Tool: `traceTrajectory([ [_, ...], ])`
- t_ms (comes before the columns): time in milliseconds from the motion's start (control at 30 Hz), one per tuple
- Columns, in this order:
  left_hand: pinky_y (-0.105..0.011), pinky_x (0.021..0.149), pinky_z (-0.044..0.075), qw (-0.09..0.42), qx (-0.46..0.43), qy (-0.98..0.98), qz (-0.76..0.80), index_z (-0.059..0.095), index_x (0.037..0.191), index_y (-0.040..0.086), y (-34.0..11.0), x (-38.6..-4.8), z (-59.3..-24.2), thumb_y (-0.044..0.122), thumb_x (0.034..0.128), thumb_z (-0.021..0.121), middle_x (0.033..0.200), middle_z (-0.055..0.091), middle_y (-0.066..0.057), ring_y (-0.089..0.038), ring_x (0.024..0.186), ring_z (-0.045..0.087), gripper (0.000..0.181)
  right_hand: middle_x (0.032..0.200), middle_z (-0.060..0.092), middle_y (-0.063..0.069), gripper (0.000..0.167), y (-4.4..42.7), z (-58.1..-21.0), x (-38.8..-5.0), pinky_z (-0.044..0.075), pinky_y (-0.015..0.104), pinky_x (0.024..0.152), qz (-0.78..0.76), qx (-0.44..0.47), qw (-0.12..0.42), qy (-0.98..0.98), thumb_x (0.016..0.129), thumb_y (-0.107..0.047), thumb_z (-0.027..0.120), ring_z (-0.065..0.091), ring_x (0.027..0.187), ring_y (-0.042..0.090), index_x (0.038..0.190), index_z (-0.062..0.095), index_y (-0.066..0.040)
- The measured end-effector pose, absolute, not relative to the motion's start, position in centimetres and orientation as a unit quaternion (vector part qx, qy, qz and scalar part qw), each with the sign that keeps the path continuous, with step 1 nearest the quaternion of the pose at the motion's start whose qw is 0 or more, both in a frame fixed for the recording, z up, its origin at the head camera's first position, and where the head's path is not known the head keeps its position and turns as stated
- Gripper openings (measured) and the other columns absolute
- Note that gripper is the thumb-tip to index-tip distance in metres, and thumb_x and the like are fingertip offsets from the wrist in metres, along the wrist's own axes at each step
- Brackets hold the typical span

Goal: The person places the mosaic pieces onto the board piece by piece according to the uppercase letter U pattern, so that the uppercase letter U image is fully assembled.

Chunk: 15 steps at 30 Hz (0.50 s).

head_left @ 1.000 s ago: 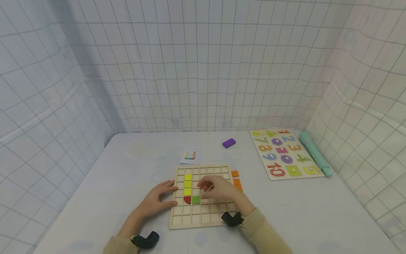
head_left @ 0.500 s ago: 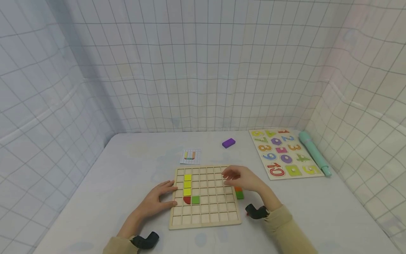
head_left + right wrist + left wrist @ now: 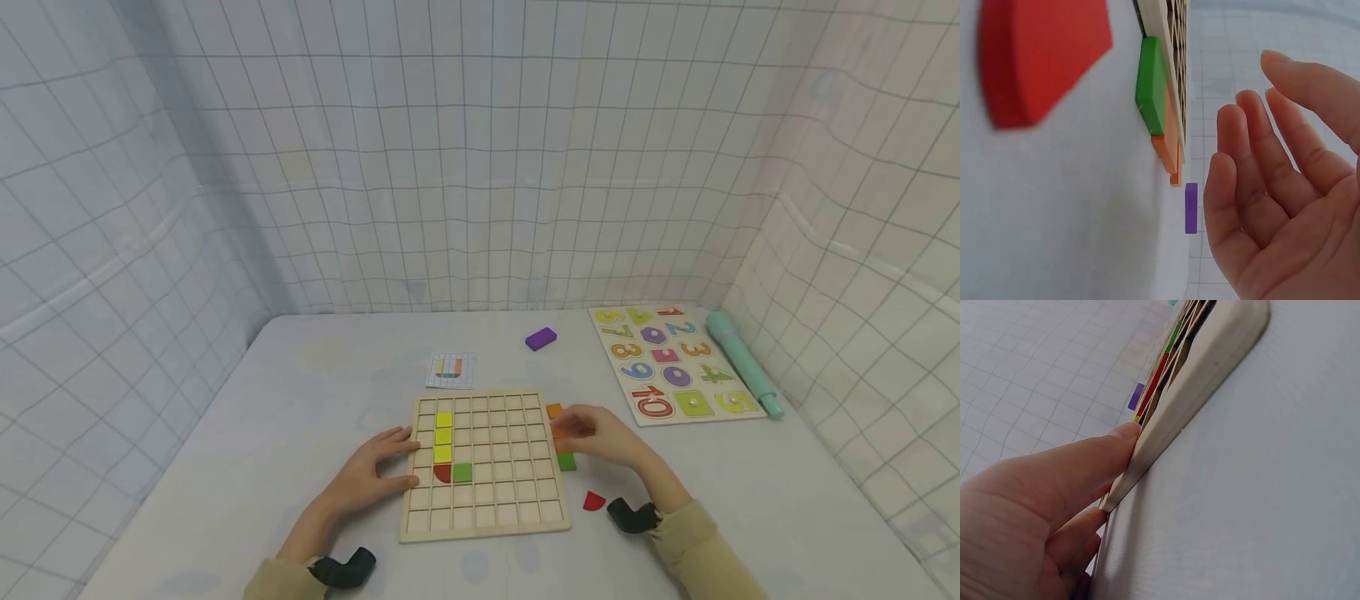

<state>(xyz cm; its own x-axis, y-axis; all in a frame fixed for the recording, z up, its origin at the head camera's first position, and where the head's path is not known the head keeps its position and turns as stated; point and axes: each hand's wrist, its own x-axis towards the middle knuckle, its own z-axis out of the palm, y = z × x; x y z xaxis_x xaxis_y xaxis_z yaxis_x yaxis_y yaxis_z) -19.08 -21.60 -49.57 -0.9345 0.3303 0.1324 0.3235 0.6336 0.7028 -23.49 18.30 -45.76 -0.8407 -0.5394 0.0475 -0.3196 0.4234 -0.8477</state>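
Note:
A wooden grid board (image 3: 495,500) lies before me, with several yellow tiles (image 3: 444,437) in one column. Below them sit a red rounded tile (image 3: 443,473) and, beside it, a green tile (image 3: 462,472). My left hand (image 3: 367,473) touches the board's left edge with thumb and fingers; its thumb (image 3: 1085,456) lies along that edge in the left wrist view. Over the loose orange tiles (image 3: 554,411) right of the board hovers my right hand (image 3: 603,435), partly hiding them. In the right wrist view its loosely bent fingers (image 3: 1232,131) hold nothing.
Another green tile (image 3: 566,462) and a red quarter-round tile (image 3: 594,501) lie right of the board. Behind it are a pattern card (image 3: 451,382) and a purple block (image 3: 541,338). A number puzzle (image 3: 637,400) and a mint-green tube (image 3: 744,362) lie at the right.
My right hand has moved from above the board's middle rightward to the loose orange tiles, lowering at the end. The red quarter-round tile has come into view. My left hand has stayed put.

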Motion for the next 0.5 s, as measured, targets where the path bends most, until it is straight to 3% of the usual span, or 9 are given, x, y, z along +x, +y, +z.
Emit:
traceTrajectory([
  [267, -0.060, 0.106, 0.022, 0.010, 0.175, 0.903, 0.392, 0.063, 0.124, 0.018, -21.6, -19.0, -49.5, 0.042, 0.0772, 0.075, 0.144, 0.042, -0.007, -0.036, 0.136, 0.027, 0.054, 0.102, 0.063, 0.021, 0.029, 18.1, -43.2, -21.3, 0.050, 0.024, 0.079, -0.483, -0.252, 0.118, 0.830, 0.086, -0.005, 0.067, 0.060, 0.091, 0.028, 0.111, 0.060, 0.009],
  [500, -0.059, 0.106, 0.022, 0.011, 0.176, 0.902, 0.393, 0.062, 0.124, 0.017, -21.6, -19.0, -49.4, 0.041, 0.0775, 0.075, 0.144, 0.042, -0.008, -0.036, 0.136, 0.027, 0.054, 0.104, 0.063, 0.022, 0.027, 18.4, -43.6, -21.4, 0.050, 0.022, 0.079, -0.489, -0.245, 0.122, 0.829, 0.086, -0.004, 0.067, 0.060, 0.094, 0.030, 0.110, 0.060, 0.008],
])
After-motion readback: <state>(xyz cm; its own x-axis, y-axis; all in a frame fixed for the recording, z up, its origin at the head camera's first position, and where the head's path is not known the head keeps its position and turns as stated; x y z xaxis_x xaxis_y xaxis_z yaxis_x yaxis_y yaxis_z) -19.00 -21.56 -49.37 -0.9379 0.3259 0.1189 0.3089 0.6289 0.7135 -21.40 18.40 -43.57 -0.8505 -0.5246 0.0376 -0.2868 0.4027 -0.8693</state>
